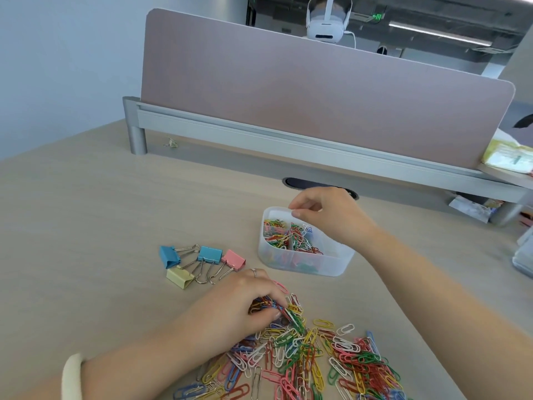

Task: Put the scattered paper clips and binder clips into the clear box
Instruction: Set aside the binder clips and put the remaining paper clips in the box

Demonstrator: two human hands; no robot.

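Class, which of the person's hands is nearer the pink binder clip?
Left. The left hand grips paper clips right beside the pink binder clip; the right hand hovers over the clear box, farther off.

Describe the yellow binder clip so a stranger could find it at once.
On the wooden desk, left of the clear box, four binder clips lie in a cluster. The yellow binder clip is nearest the camera, left of the left hand; its neighbours are two blue and one pink.
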